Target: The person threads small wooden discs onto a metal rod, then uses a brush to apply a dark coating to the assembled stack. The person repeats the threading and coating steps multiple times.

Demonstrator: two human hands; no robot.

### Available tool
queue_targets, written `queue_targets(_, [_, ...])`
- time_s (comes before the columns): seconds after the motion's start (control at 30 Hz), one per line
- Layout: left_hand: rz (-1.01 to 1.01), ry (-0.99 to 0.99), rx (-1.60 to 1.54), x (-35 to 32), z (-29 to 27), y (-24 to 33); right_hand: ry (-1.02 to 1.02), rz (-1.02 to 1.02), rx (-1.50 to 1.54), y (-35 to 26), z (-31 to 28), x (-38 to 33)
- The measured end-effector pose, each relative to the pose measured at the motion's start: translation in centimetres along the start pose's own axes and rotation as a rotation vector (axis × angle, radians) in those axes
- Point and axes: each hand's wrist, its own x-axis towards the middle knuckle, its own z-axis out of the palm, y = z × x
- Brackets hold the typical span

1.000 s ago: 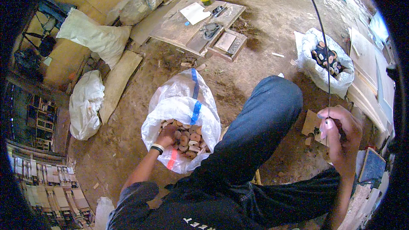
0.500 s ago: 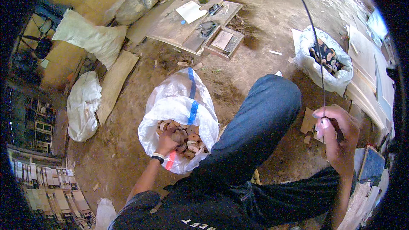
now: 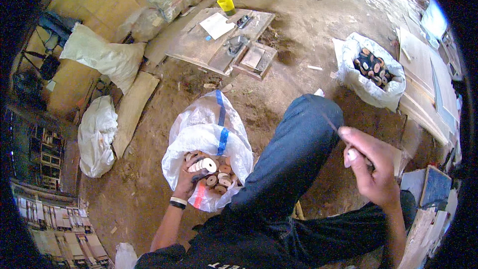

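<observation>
A white woven sack (image 3: 236, 147) with blue and red stripes stands beside my knee, its mouth rolled open. Inside lie many round wooden discs (image 3: 220, 181) with centre holes. My left hand (image 3: 185, 182), at the mouth of the sack, is closed around a short stack of pale discs (image 3: 205, 166). Over on the right, my right hand (image 3: 374, 172) pinches a thin dark wire or rod (image 3: 330, 121) between thumb and fingers. The wire points up and left above my knee and is blurred, so its far end is unclear.
A second white sack (image 3: 398, 94) at the right holds dark and tan discs. A low wooden board (image 3: 186, 45) farther off carries a paper, a yellow cup (image 3: 226, 4) and a small wooden tray (image 3: 254, 61). Stuffed sacks (image 3: 97, 137) lie left; planks (image 3: 423, 74) line the right.
My left hand has turned up from among the discs, now showing a stack in its grip. My right hand has shifted left, and the wire has swung from upright to slanting left.
</observation>
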Motion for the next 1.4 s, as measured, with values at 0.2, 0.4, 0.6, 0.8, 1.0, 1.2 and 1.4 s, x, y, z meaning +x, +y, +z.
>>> queue_targets(0.2, [0.122, -0.068, -0.569, 1.3, 3.9, 9.2, -0.283, -0.049, 0.086, 0.5, 1.4, -0.1])
queue_targets(0.4, [0.412, -0.303, -0.458, 3.7, 7.0, 17.5, -0.363, -0.084, 0.185, 0.6, 3.7, -0.2])
queue_targets(0.6, [0.541, -0.262, -0.174, 3.7, 7.8, 22.8, -0.398, -0.032, 0.156, 0.6, 3.9, -0.4])
queue_targets(0.8, [0.717, -0.465, 0.243, 3.0, 8.0, 28.6, -0.426, -0.034, 0.054, 0.3, 3.3, -0.4])
queue_targets(1.0, [0.922, -0.829, 0.767, 2.2, 10.4, 31.5, -0.543, 0.044, 0.014, 0.0, 4.0, -0.4])
queue_targets(1.2, [0.928, -0.768, 0.777, 2.7, 14.0, 29.7, -0.267, -0.157, 0.109, -0.1, 4.7, -0.6])
queue_targets(1.4, [0.615, -0.578, -0.301, 3.2, 15.9, 28.2, -0.181, -0.003, 0.113, 0.8, 4.1, -0.9])
